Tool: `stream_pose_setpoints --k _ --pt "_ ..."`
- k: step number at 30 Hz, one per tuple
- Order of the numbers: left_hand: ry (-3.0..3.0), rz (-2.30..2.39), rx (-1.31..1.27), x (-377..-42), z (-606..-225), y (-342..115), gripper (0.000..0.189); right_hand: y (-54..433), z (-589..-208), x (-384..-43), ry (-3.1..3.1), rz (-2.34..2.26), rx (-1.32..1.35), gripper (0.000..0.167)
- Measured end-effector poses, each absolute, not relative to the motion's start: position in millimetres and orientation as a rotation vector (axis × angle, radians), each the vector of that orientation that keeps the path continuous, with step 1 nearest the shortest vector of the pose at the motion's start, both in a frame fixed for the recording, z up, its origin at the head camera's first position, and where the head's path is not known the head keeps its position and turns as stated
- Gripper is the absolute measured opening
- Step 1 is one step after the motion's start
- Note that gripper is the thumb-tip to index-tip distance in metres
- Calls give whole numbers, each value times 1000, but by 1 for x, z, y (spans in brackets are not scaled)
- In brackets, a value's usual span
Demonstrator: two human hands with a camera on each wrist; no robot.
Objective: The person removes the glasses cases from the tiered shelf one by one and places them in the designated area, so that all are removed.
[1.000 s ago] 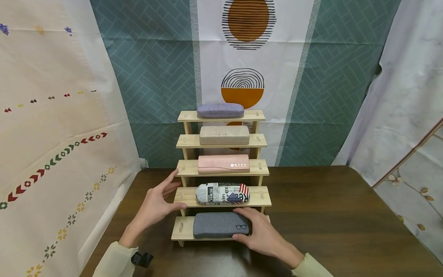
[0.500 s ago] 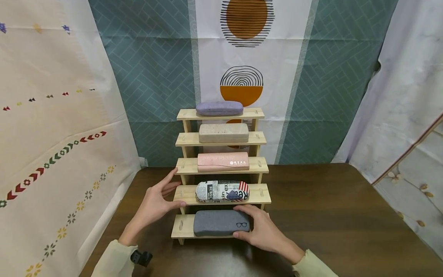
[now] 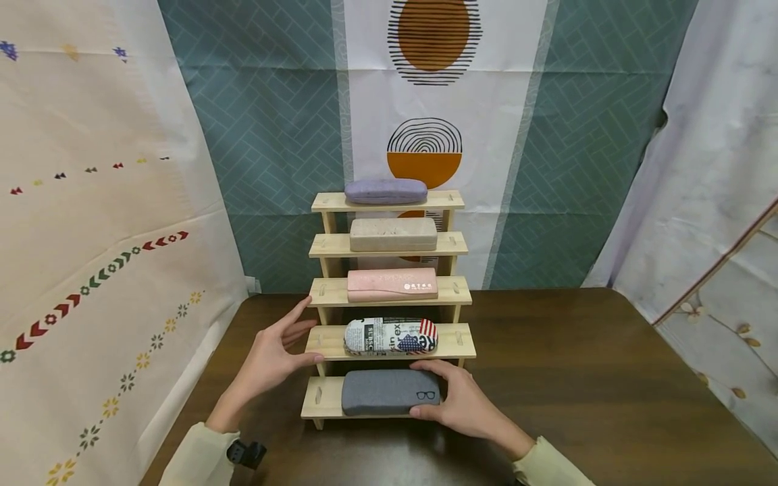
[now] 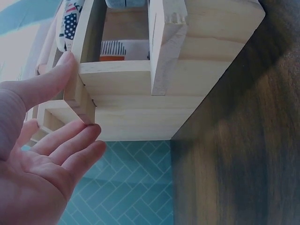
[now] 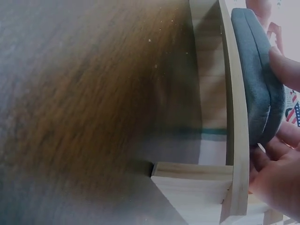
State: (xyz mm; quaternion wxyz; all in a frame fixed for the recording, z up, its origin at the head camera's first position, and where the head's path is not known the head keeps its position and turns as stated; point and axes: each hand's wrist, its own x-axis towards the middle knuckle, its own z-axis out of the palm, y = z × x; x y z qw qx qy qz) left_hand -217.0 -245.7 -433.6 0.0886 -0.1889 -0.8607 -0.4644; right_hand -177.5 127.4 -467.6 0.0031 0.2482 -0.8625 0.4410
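A grey glasses case (image 3: 389, 393) with a small glasses print lies on the lowest step of a wooden stepped stand (image 3: 322, 398). My right hand (image 3: 464, 401) holds its right end, thumb in front and fingers behind; the right wrist view shows this grey case (image 5: 255, 79) from the side. My left hand (image 3: 270, 354) holds the stand's left side. In the left wrist view, the left thumb (image 4: 56, 79) presses one step's end while other fingertips touch beneath it. Higher up are a newsprint-pattern case (image 3: 389, 336), a pink case (image 3: 392, 285), a beige case (image 3: 393, 235) and a purple case (image 3: 385, 192).
The stand is on a dark brown wooden table (image 3: 547, 378). Behind hangs a teal and white patterned cloth (image 3: 279, 135). Patterned cloths also hang at the left (image 3: 121, 202) and at the right (image 3: 711, 202).
The grey glasses case has slid slightly to the right along the lowest step, with my right hand on it. My left hand stays at the stand's left side.
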Motion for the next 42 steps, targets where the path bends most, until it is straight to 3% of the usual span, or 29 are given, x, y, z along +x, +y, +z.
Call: stream_pose_setpoints --k 21,42 --pt "-2556 -1415 -541 -217 -434 -246 106 128 -469 -180 -2704 1513 759 70" --pt "-2536 -1542 -588 -222 -436 -252 106 125 -473 -173 -2666 1436 712 58"
